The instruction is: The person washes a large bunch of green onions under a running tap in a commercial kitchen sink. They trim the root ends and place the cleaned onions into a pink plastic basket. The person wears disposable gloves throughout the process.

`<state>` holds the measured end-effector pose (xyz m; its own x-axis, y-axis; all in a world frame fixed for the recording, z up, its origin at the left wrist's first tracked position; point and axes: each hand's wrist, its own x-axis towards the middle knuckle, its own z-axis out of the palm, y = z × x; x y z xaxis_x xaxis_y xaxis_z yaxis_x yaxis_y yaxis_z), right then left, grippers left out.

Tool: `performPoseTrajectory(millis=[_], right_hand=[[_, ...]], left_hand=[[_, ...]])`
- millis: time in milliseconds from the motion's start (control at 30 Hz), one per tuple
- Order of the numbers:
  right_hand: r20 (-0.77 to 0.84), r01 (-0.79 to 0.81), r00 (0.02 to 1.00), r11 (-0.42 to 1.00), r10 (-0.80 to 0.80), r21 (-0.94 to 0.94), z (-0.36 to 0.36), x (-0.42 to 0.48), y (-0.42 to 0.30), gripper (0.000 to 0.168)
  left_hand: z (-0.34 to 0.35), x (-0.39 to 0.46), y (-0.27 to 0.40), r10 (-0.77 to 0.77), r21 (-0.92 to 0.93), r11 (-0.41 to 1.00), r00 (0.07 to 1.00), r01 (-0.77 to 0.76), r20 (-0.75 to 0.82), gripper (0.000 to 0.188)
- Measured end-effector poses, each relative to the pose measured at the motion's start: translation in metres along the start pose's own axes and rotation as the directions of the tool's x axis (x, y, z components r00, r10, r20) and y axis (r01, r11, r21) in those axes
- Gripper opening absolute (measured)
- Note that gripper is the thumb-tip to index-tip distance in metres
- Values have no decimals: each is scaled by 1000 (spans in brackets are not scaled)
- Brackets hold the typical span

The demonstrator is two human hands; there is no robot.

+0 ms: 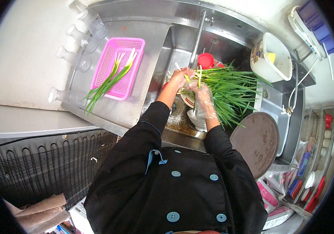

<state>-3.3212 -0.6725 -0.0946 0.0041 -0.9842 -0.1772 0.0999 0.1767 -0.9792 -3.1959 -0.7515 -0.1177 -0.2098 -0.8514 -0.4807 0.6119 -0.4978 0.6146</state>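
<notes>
My left hand [181,77] is bare and pinches the pale end of a spring onion [187,77] over the steel sink [162,63]. My right hand [204,98], in a clear plastic glove, is closed around a spring onion stalk [200,76] whose white end points up. To the right, a large heap of spring onions [234,87] lies across the sink with its green leaves spread. A pink plastic basket [128,87] stands on the drainboard at left, with a few spring onions [117,74] inside and their leaves hanging over its rim.
A faucet [198,38] reaches over the sink. Red bowls [206,60] and white bowls [196,121] sit in it. Clear cups [75,60] line the left wall. A white tub [272,68] holds a yellow sponge [271,57]. A round brown tray [256,143] leans at right.
</notes>
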Motion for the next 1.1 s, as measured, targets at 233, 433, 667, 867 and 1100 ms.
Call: performPoseTrajectory(millis=[233, 433, 667, 867, 1100], right_hand=[[-40, -44, 998, 998, 43, -38, -7, 8, 15, 10], [73, -49, 996, 994, 57, -98, -8, 14, 14, 16], [101, -44, 992, 972, 69, -231, -10, -6, -15, 16], [85, 39, 996, 937, -10, -348, -17, -12, -21, 21], [83, 17, 997, 944, 10, -331, -27, -32, -36, 20]], left_hand=[[-9, -29, 24, -214, 558, 825, 964, 93, 156, 31], [-20, -26, 21, 21, 539, 827, 967, -160, 255, 25], [-28, -18, 37, -140, 800, 563, 929, -208, 341, 10], [-31, -13, 32, 232, 907, 276, 937, -320, 260, 9], [-62, -9, 40, 598, 993, 96, 801, -65, -5, 11]])
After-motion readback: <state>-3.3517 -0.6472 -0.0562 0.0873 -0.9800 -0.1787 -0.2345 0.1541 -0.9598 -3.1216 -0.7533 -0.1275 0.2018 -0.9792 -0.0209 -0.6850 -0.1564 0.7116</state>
